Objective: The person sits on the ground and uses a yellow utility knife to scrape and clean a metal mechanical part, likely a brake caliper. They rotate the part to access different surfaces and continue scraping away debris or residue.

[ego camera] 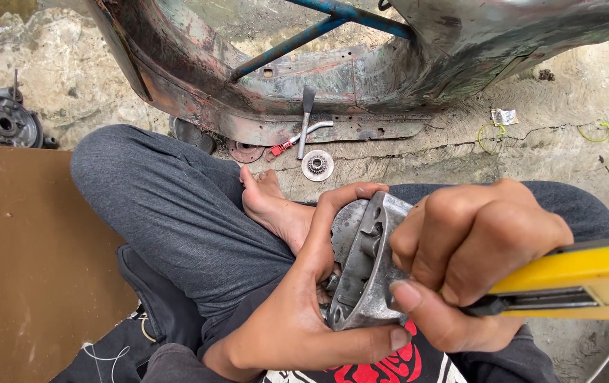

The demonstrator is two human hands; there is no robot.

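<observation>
The left hand (297, 298) was wrapped around a grey metal casing (364, 262), thumb along its lower edge and fingers curled over the top, holding it on edge above the lap. The right hand (471, 266) was closed on a yellow utility knife (567, 280), its front end pressed against the casing's right face, just beside the thumb. By the look of it, the step in hand was scraping that mating face; the next stroke would call for a steady casing and a shallow blade angle kept clear of the left fingers. The casing looked like dull cast aluminium, grimy, with bosses and holes along its rim. Beyond the casing lay a small sprocket (317, 164), a hammer (306, 120) and a red-tipped tool (286, 144), under a rusty scooter frame (262, 92)
</observation>
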